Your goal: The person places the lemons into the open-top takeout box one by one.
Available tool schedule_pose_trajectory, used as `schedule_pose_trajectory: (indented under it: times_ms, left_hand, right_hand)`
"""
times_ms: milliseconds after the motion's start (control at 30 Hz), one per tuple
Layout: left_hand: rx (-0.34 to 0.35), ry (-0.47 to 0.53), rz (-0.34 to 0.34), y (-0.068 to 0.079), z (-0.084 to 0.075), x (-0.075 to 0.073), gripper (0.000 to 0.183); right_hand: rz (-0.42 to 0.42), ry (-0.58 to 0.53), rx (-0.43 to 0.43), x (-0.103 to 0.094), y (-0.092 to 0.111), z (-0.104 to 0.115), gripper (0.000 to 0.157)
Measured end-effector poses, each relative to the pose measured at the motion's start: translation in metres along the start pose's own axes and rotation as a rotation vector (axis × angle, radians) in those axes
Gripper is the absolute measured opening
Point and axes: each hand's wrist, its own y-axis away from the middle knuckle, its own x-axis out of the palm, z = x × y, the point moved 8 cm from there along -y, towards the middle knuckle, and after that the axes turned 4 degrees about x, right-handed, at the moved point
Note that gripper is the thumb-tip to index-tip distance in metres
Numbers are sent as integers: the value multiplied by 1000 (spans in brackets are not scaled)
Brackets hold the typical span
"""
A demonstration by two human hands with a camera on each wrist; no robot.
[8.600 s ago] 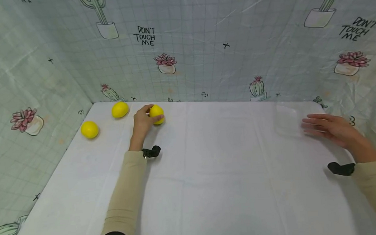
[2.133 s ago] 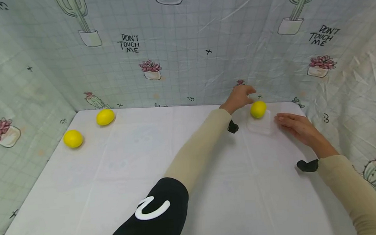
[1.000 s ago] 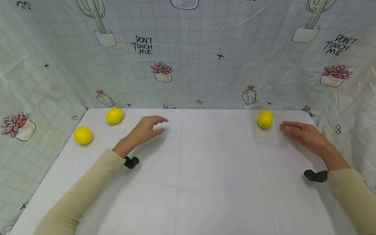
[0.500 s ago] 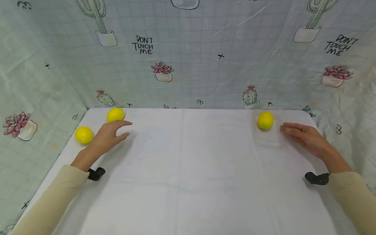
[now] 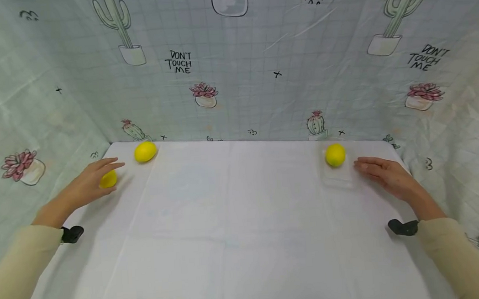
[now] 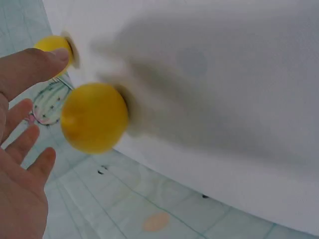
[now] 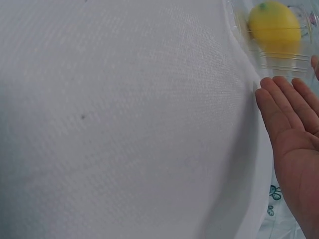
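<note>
With thumb and fingers spread, my left hand (image 5: 81,186) reaches over the near-left lemon (image 5: 109,179), partly covering it in the head view. The left wrist view shows that lemon (image 6: 94,118) in the gap between thumb and fingers, with space around it. A second lemon (image 5: 145,151) sits farther back near the table's rear edge. At the right, a third lemon (image 5: 335,155) lies in a clear plastic container (image 5: 338,181). Beside that container my right hand (image 5: 389,177) is held with straight fingers, fingertips right at its wall (image 7: 284,63) in the right wrist view.
A white cloth covers the table (image 5: 244,222). Patterned sheets with cactus drawings hang behind it (image 5: 241,44) and along both sides. A black wrist camera (image 5: 72,234) sits under the left wrist, another black wrist camera (image 5: 403,227) under the right.
My left hand carried a lemon rightward and released it into the container, then swung back left past the rear lemon to the near-left one. The right hand moved the container slightly inward, then stayed beside it.
</note>
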Motion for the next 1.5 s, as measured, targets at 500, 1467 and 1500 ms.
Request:
schedule_pose_trajectory:
  times_ms: [500,1467,1500]
  left_hand:
    - [60,-30,154,-3,43,11,79]
    - [39,-105,-36,3,15,-3,59]
    - [43,-98,-52,3,12,-4,59]
  right_hand:
    - [14,-13,-8,1,-1,4,70]
    - [37,12,-7,8,-6,9,70]
    - [38,8,-7,8,-6,9,70]
